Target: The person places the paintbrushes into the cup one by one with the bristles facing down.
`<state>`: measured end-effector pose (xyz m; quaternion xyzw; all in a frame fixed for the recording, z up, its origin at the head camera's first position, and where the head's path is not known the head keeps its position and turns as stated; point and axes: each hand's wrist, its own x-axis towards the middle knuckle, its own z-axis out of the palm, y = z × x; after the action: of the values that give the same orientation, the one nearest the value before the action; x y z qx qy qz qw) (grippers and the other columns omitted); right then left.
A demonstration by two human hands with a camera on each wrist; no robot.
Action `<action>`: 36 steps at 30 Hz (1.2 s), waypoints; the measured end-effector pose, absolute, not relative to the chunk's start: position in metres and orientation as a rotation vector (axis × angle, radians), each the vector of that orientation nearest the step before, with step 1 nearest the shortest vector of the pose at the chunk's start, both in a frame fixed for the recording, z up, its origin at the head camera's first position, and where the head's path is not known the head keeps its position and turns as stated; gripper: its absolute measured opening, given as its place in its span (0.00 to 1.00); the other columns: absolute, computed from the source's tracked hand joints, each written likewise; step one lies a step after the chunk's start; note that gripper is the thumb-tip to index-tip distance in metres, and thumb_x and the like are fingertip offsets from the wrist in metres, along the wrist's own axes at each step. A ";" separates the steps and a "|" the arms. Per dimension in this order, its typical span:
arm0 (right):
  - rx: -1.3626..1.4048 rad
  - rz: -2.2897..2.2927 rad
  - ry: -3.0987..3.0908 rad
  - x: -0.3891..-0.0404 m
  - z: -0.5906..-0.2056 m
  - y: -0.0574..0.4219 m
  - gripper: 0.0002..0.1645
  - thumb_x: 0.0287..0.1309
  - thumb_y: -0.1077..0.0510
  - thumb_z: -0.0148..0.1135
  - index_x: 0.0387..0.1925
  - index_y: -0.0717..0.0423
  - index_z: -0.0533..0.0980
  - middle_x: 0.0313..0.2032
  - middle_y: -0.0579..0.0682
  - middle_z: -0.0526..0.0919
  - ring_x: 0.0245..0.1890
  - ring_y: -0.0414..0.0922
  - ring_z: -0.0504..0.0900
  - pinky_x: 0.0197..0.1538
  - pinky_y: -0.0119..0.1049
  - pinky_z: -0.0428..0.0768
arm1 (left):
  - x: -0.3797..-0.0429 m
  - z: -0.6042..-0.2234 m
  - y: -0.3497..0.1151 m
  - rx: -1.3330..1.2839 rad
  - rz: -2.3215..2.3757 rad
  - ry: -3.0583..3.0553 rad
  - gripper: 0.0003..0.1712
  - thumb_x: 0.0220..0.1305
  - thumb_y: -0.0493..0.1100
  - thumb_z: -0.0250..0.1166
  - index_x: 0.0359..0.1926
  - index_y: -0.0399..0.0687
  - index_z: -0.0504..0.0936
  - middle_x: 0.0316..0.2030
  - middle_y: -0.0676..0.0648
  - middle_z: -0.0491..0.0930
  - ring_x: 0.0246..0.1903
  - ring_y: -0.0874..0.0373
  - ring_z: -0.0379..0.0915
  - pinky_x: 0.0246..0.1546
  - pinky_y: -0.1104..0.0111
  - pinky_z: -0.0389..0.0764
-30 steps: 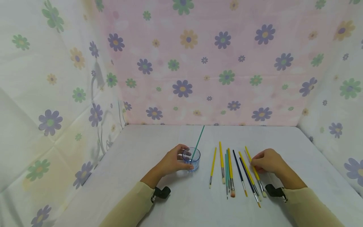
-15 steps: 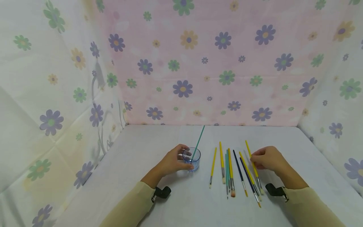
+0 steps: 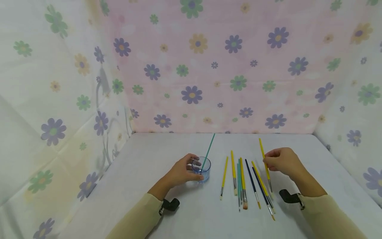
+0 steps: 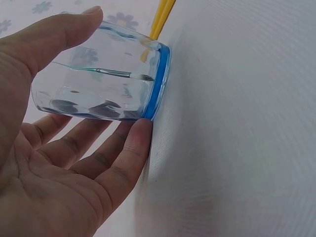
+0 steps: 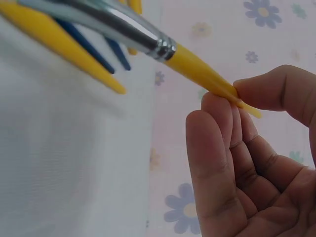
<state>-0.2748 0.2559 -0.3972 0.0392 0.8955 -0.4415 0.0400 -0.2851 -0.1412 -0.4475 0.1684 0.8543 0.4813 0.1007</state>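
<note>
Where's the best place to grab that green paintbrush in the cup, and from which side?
Probably pinch the upper handle, coming from above and the right. The green paintbrush leans bristles down, its handle rising well above the clear cup, while the left hand holds the cup from the left.

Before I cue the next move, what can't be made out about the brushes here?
Held yellow brush: bristles cut off by the right wrist view's top edge; too small in the head view to judge.
Teal brush in the cup: handle's far end hidden behind the left hand, left wrist view.
Loose brushes: blurred in the right wrist view, some partly behind the held yellow brush.
</note>
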 end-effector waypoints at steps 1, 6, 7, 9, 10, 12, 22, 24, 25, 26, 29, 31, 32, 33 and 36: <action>0.107 -1.369 2.744 -0.275 -0.393 0.256 0.27 0.55 0.46 0.66 0.47 0.63 0.76 0.40 0.57 0.82 0.32 0.46 0.84 0.37 0.38 0.84 | -0.285 -0.447 -0.142 0.496 1.424 2.523 0.48 0.39 0.58 0.78 0.61 0.56 0.67 0.52 0.57 0.77 0.51 0.57 0.75 0.50 0.58 0.79; 0.087 -1.449 2.746 -0.276 -0.376 0.257 0.28 0.57 0.45 0.64 0.49 0.63 0.75 0.42 0.59 0.82 0.36 0.50 0.85 0.38 0.37 0.84 | -0.284 -0.447 -0.141 0.500 1.434 2.504 0.47 0.40 0.57 0.78 0.61 0.56 0.67 0.53 0.56 0.77 0.52 0.55 0.75 0.50 0.57 0.79; 0.090 -1.465 2.748 -0.277 -0.373 0.256 0.28 0.57 0.45 0.63 0.49 0.63 0.75 0.43 0.59 0.82 0.37 0.50 0.85 0.38 0.37 0.84 | -0.284 -0.447 -0.140 0.500 1.433 2.503 0.47 0.40 0.57 0.78 0.61 0.55 0.67 0.53 0.55 0.77 0.52 0.55 0.75 0.50 0.57 0.79; 0.089 -1.497 2.748 -0.277 -0.367 0.255 0.28 0.58 0.44 0.63 0.50 0.63 0.74 0.44 0.60 0.82 0.38 0.51 0.85 0.39 0.36 0.84 | -0.284 -0.447 -0.140 0.492 1.432 2.505 0.47 0.40 0.57 0.79 0.61 0.55 0.67 0.53 0.55 0.77 0.52 0.55 0.75 0.50 0.57 0.79; 0.083 -1.512 2.748 -0.278 -0.364 0.254 0.28 0.58 0.44 0.62 0.50 0.63 0.74 0.44 0.61 0.82 0.38 0.51 0.85 0.39 0.35 0.84 | -0.284 -0.447 -0.140 0.489 1.431 2.508 0.47 0.40 0.57 0.79 0.61 0.56 0.67 0.53 0.55 0.77 0.51 0.56 0.75 0.50 0.58 0.79; 0.074 -1.538 2.748 -0.278 -0.359 0.252 0.28 0.59 0.44 0.62 0.50 0.63 0.74 0.45 0.61 0.81 0.38 0.50 0.85 0.39 0.35 0.84 | -0.284 -0.447 -0.140 0.482 1.430 2.511 0.47 0.40 0.56 0.79 0.61 0.56 0.67 0.54 0.55 0.77 0.51 0.57 0.75 0.50 0.58 0.79; -0.043 -1.778 2.659 -0.277 -0.334 0.236 0.33 0.57 0.42 0.64 0.51 0.66 0.72 0.45 0.62 0.80 0.35 0.47 0.86 0.40 0.36 0.84 | -0.286 -0.448 -0.139 0.495 1.428 2.503 0.47 0.41 0.56 0.78 0.62 0.55 0.67 0.53 0.56 0.77 0.52 0.57 0.75 0.52 0.57 0.78; -0.062 -1.830 2.628 -0.275 -0.330 0.232 0.33 0.57 0.43 0.64 0.51 0.67 0.72 0.44 0.61 0.80 0.35 0.47 0.85 0.41 0.37 0.84 | -0.286 -0.449 -0.139 0.497 1.420 2.504 0.47 0.40 0.58 0.78 0.62 0.55 0.67 0.53 0.56 0.77 0.53 0.57 0.74 0.53 0.56 0.77; -0.067 -1.847 2.624 -0.273 -0.329 0.230 0.32 0.57 0.44 0.64 0.51 0.67 0.72 0.44 0.61 0.80 0.35 0.47 0.85 0.41 0.37 0.84 | -0.286 -0.450 -0.139 0.497 1.414 2.504 0.48 0.40 0.59 0.78 0.62 0.55 0.67 0.53 0.57 0.77 0.53 0.57 0.74 0.54 0.56 0.77; -0.067 -1.864 2.617 -0.273 -0.328 0.228 0.32 0.58 0.44 0.64 0.50 0.67 0.72 0.44 0.60 0.80 0.35 0.47 0.85 0.41 0.37 0.84 | -0.286 -0.450 -0.139 0.498 1.408 2.505 0.48 0.39 0.59 0.78 0.62 0.55 0.67 0.53 0.57 0.77 0.53 0.57 0.73 0.54 0.56 0.76; -0.056 -1.895 2.617 -0.269 -0.328 0.224 0.29 0.58 0.45 0.64 0.49 0.64 0.72 0.42 0.56 0.81 0.35 0.48 0.85 0.40 0.37 0.84 | -0.285 -0.450 -0.139 0.500 1.377 2.525 0.50 0.38 0.61 0.78 0.63 0.57 0.66 0.54 0.58 0.77 0.56 0.56 0.71 0.56 0.55 0.74; -0.070 -1.901 2.625 -0.268 -0.330 0.221 0.28 0.58 0.46 0.65 0.48 0.64 0.73 0.41 0.56 0.81 0.36 0.49 0.85 0.40 0.37 0.84 | -0.285 -0.449 -0.139 0.503 1.365 2.547 0.51 0.38 0.62 0.78 0.64 0.59 0.65 0.56 0.59 0.76 0.58 0.55 0.69 0.57 0.53 0.73; -0.085 -1.901 2.627 -0.267 -0.331 0.220 0.28 0.58 0.46 0.65 0.48 0.64 0.73 0.40 0.56 0.81 0.36 0.50 0.85 0.40 0.37 0.84 | -0.284 -0.448 -0.139 0.503 1.358 2.562 0.52 0.38 0.62 0.78 0.64 0.61 0.64 0.56 0.59 0.75 0.59 0.55 0.69 0.58 0.52 0.73; -0.096 -1.901 2.626 -0.267 -0.332 0.219 0.27 0.57 0.46 0.65 0.48 0.64 0.73 0.40 0.56 0.81 0.36 0.50 0.85 0.40 0.37 0.84 | -0.284 -0.447 -0.139 0.504 1.350 2.575 0.52 0.38 0.62 0.78 0.65 0.62 0.64 0.57 0.60 0.75 0.60 0.54 0.68 0.58 0.51 0.72; -0.135 -1.906 2.628 -0.266 -0.335 0.216 0.27 0.57 0.46 0.65 0.47 0.64 0.73 0.41 0.57 0.81 0.37 0.50 0.85 0.40 0.37 0.84 | -0.282 -0.446 -0.139 0.516 1.341 2.600 0.52 0.39 0.63 0.77 0.66 0.65 0.63 0.57 0.61 0.74 0.61 0.54 0.67 0.59 0.46 0.69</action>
<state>-0.2661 0.2163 -0.3354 -0.0416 0.8077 -0.5857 -0.0539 -0.2823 -0.1392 -0.4463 0.1729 0.8720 0.4498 0.0856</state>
